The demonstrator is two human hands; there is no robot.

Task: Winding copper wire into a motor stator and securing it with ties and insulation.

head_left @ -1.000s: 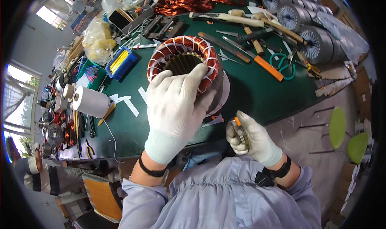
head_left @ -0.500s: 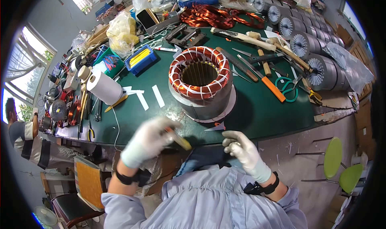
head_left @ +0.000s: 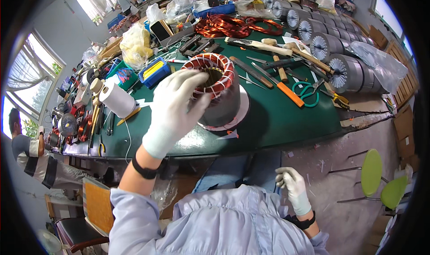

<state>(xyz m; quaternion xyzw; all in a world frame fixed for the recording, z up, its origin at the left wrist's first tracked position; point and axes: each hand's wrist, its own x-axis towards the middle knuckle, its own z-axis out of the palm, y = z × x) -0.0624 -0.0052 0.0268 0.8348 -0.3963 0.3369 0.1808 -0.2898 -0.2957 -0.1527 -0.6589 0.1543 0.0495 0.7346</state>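
A motor stator stands on the green bench, its grey cylinder topped by a ring of copper windings tied with white cord. A pale round board lies under it. My gloved left hand is raised at the stator's left side, hiding part of the ring. Its fingers are spread and slightly curved, with nothing seen in them; whether they touch the windings I cannot tell. Low at the right, off the bench edge, hangs my gloved right hand, fingers loosely bent and no object visible in it.
A white thread spool and a blue tray of yellow strips stand left. Right of the stator lie an orange-handled tool, green-handled scissors and mallets. Grey cylinders line the far right. A person is at far left.
My left hand has risen up to the stator; the yellow-tipped tool it held is out of sight. My right hand has dropped away, down and to the right. The view has shifted slightly.
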